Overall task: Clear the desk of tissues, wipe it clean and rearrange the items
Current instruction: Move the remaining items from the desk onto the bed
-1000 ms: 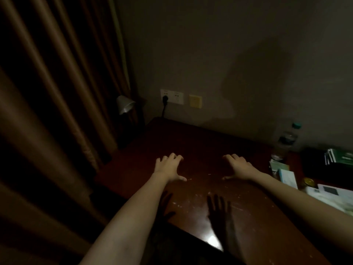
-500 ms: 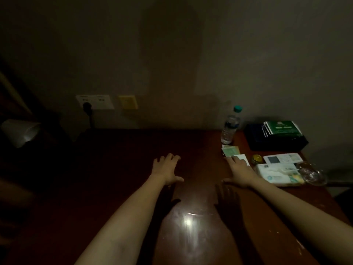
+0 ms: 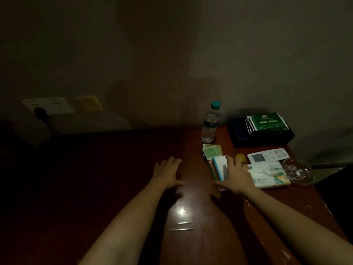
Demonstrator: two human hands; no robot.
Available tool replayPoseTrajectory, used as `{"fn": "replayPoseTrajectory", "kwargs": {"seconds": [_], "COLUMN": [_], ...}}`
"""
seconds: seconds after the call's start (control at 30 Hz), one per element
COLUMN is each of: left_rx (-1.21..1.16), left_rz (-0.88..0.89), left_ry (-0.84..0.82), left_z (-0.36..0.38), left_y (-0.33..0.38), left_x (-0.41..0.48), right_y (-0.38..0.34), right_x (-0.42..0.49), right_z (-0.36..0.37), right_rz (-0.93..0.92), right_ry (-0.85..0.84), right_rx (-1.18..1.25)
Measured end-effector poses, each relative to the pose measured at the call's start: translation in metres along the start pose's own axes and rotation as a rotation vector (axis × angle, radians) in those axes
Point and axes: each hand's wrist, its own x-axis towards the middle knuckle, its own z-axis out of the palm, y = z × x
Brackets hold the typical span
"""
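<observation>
Left hand (image 3: 168, 174): fingers (image 3: 172, 161) straight, slightly spread, thumb out sideways. Palm down on the bare desk (image 3: 191, 238), holding nothing.

Right hand (image 3: 236, 175): fingers straight and close together, laid over the top of a white box with a blue edge (image 3: 219, 168). Thumb points left along the box's near end. Nothing is curled round it. Can't tell whether the hand is pressing or just above.

Tissue pack (image 3: 271, 175) lies flat just right of the right hand, whose outer edge overlaps it. Glass ashtray (image 3: 299, 172) sits at the pack's right end. White remote (image 3: 267, 154) is behind the pack, with a small yellow round lid (image 3: 241, 157) between it and the right fingertips.

Green-and-white packet (image 3: 212, 151) lies just behind the box. Water bottle (image 3: 210, 124), teal cap, stands upright behind that, near the wall. Dark case (image 3: 248, 138) is in the far right corner with green sachets (image 3: 267, 122) on top.

On the wall, a white double socket (image 3: 55, 105) with a black plug in, and a yellow plate (image 3: 89, 103) beside it. Left half of the desk is in deep shadow.
</observation>
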Motion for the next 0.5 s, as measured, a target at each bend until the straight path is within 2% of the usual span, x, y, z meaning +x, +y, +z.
{"fn": "replayPoseTrajectory", "kwargs": {"seconds": [0.2,0.5], "left_rx": [-0.050,-0.063], "left_rz": [-0.018,-0.053], "left_ry": [-0.009,-0.013], "left_z": [0.029,0.058], "left_y": [0.004,-0.004], "left_x": [0.029,0.056], "right_y": [0.007,0.004], "right_x": [0.030,0.059], "right_z": [0.025,0.055], "right_rz": [0.093,0.289], "right_ry": [0.002,-0.099], "right_rx": [0.110,0.196]}}
